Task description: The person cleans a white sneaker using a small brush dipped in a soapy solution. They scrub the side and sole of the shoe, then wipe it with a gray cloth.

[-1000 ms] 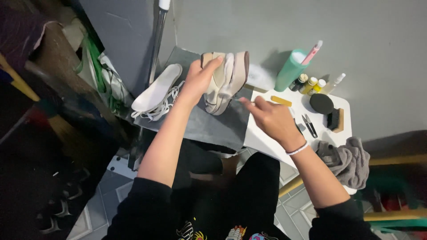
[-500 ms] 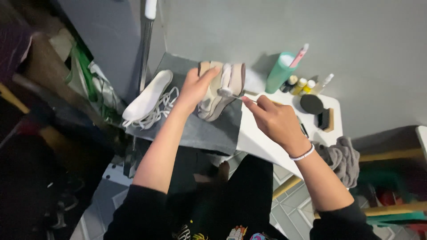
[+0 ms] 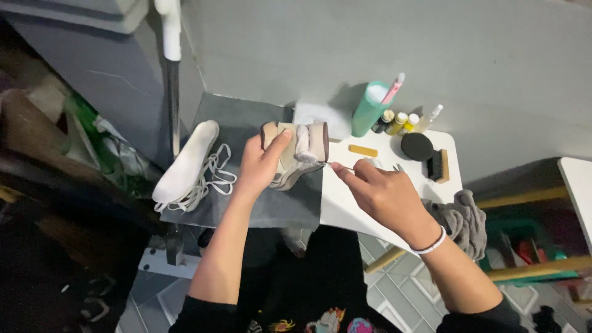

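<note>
The left hand (image 3: 262, 165) wraps its fingers around a beige shoe (image 3: 295, 151) held over the grey mat (image 3: 246, 203); the right hand (image 3: 382, 194) pinches a thin brush (image 3: 327, 163) against it; beside lie a white insole (image 3: 185, 161) and laces (image 3: 213, 176); on the white tabletop (image 3: 345, 203) a teal cup (image 3: 370, 110) holds a pink-handled tool (image 3: 393, 88), with small bottles (image 3: 398, 122), a round black tin (image 3: 417, 147), a brush block (image 3: 436, 165) and a grey rag (image 3: 462, 219).
</note>
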